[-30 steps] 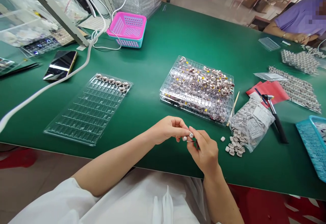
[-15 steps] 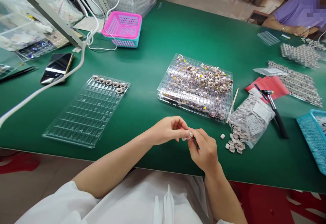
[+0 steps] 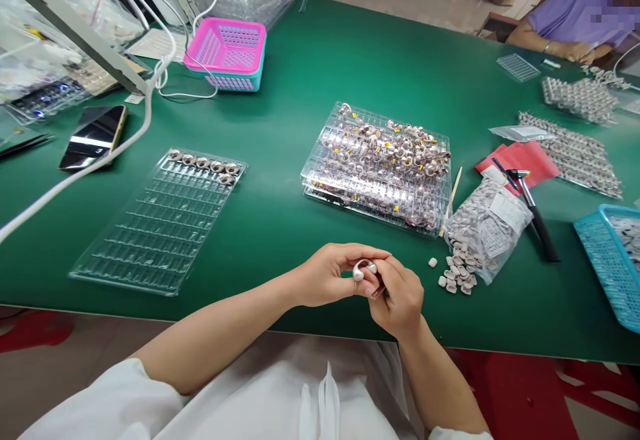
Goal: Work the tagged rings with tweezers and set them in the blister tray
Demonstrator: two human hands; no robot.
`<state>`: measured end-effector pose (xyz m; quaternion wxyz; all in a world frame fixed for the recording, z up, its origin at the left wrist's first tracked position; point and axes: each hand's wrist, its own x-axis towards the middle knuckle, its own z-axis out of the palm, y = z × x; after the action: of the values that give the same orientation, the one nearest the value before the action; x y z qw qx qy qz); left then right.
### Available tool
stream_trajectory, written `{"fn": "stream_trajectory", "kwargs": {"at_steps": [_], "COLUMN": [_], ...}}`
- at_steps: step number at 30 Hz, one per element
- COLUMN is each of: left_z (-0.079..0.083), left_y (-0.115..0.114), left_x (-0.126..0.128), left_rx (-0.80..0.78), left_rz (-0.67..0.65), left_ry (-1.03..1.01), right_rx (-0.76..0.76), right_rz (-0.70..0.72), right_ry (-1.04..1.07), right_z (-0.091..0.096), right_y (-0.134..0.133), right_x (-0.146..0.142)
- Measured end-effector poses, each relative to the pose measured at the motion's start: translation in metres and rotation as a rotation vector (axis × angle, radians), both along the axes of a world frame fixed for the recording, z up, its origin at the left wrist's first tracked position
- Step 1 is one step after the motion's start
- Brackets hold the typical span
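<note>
Between the fingertips of both hands sits a small shiny C-shaped ring (image 3: 358, 271) with rounded pale ends. My left hand (image 3: 325, 275) pinches it from the left with thumb and fingers. From the other side, the closed fingers of my right hand (image 3: 401, 295) grip it and partly cover it. Just beyond the hands stands a stack of clear trays (image 3: 320, 172) loaded with many ring-like pieces, some with yellow tags. To the left lies a clear compartment tray (image 3: 145, 233), with several ring-like pieces along its far end. Loose whitish pieces (image 3: 457, 272) lie right of my right hand.
A plastic bag of pieces (image 3: 493, 220), a black-handled hammer (image 3: 539, 223) and red sheets (image 3: 537, 163) lie right. A blue basket (image 3: 605, 247) stands farther right. Left are a phone (image 3: 94, 137), a white cable (image 3: 75, 183) and a pink basket (image 3: 227, 43). A co-worker (image 3: 575, 20) sits across.
The ring has been turned between my fingers, so its open C shape now shows. Both hands stay close together, and the whole view has shifted slightly.
</note>
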<state>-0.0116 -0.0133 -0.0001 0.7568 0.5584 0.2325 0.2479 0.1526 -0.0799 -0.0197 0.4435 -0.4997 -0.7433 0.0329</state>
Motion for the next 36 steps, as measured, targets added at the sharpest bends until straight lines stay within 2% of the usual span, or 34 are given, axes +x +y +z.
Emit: {"fn": "stream_trajectory", "kwargs": {"at_steps": [3, 6, 12, 17, 19, 21, 25, 28, 31, 36], "left_z": [0.0, 0.0, -0.004, 0.001, 0.003, 0.003, -0.001, -0.003, -0.004, -0.003], "left_y": [-0.003, -0.004, -0.005, -0.004, -0.003, -0.002, -0.001, 0.0, 0.002, 0.002], "left_x": [0.003, 0.004, 0.003, 0.003, 0.002, 0.002, 0.002, 0.002, 0.002, 0.002], "left_rx": [-0.112, -0.147, -0.148, -0.036, 0.036, 0.089, 0.111, 0.118, 0.114, 0.098], "left_rz": [-0.004, 0.006, 0.011, 0.054, 0.089, 0.114, 0.122, 0.151, 0.169, 0.185], "left_ry": [-0.101, -0.139, -0.136, -0.093, -0.045, -0.015, -0.024, -0.024, -0.015, 0.002], "right_rx": [0.041, 0.069, 0.071, 0.036, -0.038, -0.196, -0.644, -0.836, -0.896, -0.905], "right_rz": [-0.01, -0.027, -0.042, -0.031, -0.003, 0.02, 0.072, 0.165, 0.225, 0.267], "right_ry": [0.002, -0.001, -0.022, 0.061, 0.172, 0.356, 0.975, 1.34, 1.464, 1.458], "right_z": [-0.002, -0.002, 0.002, 0.005, 0.006, 0.007, 0.008, 0.008, 0.007, 0.006], "right_y": [-0.003, -0.006, -0.008, -0.004, -0.003, -0.001, 0.006, 0.012, 0.016, 0.015], "right_x": [-0.001, -0.002, -0.004, -0.007, -0.008, -0.008, -0.002, 0.004, 0.007, 0.007]}}
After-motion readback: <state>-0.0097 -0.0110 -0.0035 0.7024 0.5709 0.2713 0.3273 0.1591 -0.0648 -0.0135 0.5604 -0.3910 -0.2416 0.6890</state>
